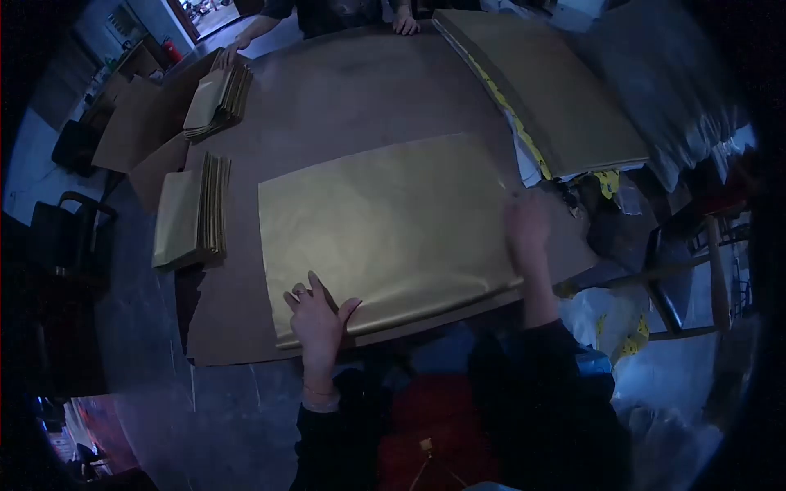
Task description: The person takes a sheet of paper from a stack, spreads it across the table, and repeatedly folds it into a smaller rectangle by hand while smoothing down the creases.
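A large gold sheet (385, 221) lies on the brown-covered table (360, 82), its near edge curved over like a fold. My left hand (318, 319) rests on the sheet's near left part, fingers spread, thumb pointing right along the near edge. At the sheet's right edge is my right hand (528, 221), blurred by motion; its fingers cannot be made out. Two stacks of folded gold sheets, a nearer one (192, 213) and a farther one (217, 102), lie along the table's left side.
Across the table stands another person (340, 12), one hand by the farther stack, the other on the table edge. A thick brown pile (540, 90) with yellow tape lies at the right. An open cardboard box (139, 135) is at the left; a wooden chair (716, 278) stands right.
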`<state>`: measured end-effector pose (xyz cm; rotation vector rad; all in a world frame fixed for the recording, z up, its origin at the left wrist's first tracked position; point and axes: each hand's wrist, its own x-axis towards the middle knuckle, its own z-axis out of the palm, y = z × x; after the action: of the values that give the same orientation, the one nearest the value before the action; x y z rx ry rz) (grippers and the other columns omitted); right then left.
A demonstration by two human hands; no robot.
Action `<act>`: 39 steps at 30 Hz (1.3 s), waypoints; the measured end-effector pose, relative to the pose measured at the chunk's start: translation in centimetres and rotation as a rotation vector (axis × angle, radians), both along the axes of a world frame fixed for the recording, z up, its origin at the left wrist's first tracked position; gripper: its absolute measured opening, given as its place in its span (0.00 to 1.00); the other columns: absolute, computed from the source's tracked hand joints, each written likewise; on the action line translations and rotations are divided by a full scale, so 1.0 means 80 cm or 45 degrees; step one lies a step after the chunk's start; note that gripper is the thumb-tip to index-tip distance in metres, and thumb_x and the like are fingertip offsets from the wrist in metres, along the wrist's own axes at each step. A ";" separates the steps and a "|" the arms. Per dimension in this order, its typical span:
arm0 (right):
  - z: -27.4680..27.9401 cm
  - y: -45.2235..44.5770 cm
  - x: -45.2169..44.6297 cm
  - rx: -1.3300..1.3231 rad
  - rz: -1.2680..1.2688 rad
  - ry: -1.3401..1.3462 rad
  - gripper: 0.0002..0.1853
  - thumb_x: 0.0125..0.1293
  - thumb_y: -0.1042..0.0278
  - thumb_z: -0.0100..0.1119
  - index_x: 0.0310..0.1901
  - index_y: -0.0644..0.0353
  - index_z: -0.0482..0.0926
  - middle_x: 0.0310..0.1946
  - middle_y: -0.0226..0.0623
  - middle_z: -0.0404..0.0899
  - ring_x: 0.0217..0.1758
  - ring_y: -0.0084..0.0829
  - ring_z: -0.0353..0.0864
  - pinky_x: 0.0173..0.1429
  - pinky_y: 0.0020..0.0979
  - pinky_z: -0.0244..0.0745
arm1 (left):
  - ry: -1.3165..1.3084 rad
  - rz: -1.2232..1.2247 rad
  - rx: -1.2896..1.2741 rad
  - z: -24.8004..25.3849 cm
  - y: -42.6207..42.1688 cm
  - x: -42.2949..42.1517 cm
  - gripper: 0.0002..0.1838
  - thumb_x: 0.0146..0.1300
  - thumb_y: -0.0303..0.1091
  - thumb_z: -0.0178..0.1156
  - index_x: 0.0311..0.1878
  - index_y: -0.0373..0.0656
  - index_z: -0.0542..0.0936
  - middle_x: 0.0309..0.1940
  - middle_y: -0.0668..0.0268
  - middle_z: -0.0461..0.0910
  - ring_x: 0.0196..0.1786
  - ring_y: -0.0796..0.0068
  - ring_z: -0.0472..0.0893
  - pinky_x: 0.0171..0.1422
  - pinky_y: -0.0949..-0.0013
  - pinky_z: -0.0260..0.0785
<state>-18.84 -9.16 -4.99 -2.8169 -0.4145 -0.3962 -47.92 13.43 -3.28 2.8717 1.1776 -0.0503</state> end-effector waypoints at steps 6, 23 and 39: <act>0.035 0.162 -0.191 0.880 0.944 0.901 0.22 0.70 0.60 0.44 0.59 0.65 0.64 0.62 0.50 0.62 0.62 0.48 0.66 0.64 0.40 0.63 | 0.010 -0.014 0.067 0.010 -0.005 0.001 0.41 0.54 0.61 0.57 0.61 0.36 0.66 0.49 0.46 0.70 0.59 0.37 0.67 0.47 0.51 0.74; -0.020 0.113 -0.172 0.570 0.954 0.519 0.28 0.72 0.59 0.37 0.66 0.69 0.52 0.66 0.53 0.57 0.70 0.46 0.55 0.73 0.41 0.47 | 0.001 -0.031 0.082 -0.002 0.001 -0.001 0.51 0.47 0.70 0.57 0.65 0.37 0.62 0.54 0.43 0.68 0.59 0.36 0.66 0.42 0.50 0.76; -0.030 0.009 -0.084 0.808 0.450 0.392 0.26 0.74 0.58 0.33 0.66 0.69 0.55 0.64 0.55 0.60 0.68 0.50 0.58 0.71 0.36 0.51 | -0.028 -0.009 0.211 -0.026 -0.013 -0.009 0.48 0.54 0.70 0.48 0.65 0.35 0.61 0.55 0.43 0.67 0.61 0.38 0.64 0.42 0.49 0.76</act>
<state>-25.55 -8.47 -7.37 -2.0877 -0.5809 -0.0040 -48.66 12.43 -5.35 3.0090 1.2231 0.0821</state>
